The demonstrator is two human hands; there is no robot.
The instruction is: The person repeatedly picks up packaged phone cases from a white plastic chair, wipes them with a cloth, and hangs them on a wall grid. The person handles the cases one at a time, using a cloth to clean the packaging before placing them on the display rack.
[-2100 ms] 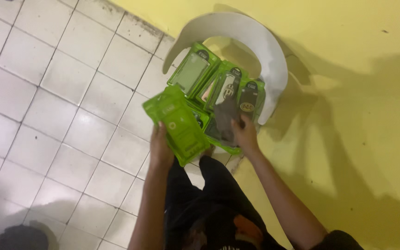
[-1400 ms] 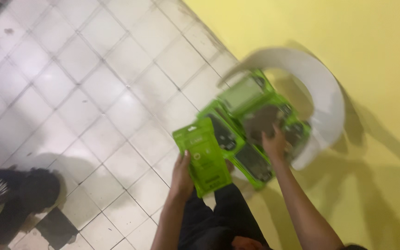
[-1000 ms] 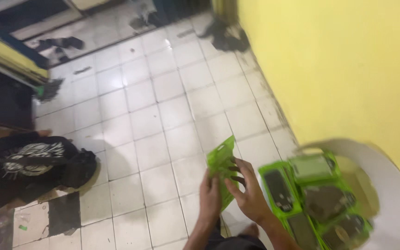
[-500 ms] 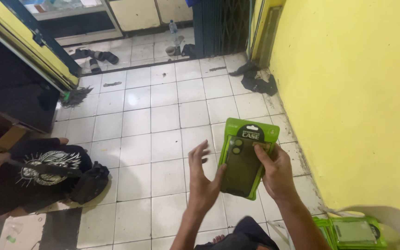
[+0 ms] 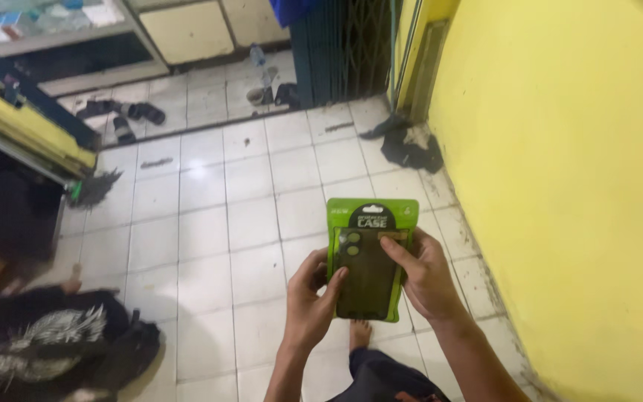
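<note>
A green flat package with a dark phone case inside (image 5: 366, 277) is held upright in front of me over the white tiled floor. My left hand (image 5: 312, 301) grips its left edge, thumb on the front. My right hand (image 5: 420, 274) holds the right edge, with fingers laid across the package's front. My dark-trousered leg and bare foot (image 5: 359, 333) show below the package.
A yellow wall (image 5: 560, 193) runs along the right. A person in a black printed shirt (image 5: 53, 344) sits at the lower left. Dark cloths (image 5: 409, 147) lie by the wall, sandals (image 5: 124, 119) and a bottle (image 5: 259, 56) near a dark folding gate (image 5: 344, 45) further back.
My view swung up from a white stool stacked with green packages to the open floor. One package came away with me, and both hands now grip it, the left hand having closed on its edge.
</note>
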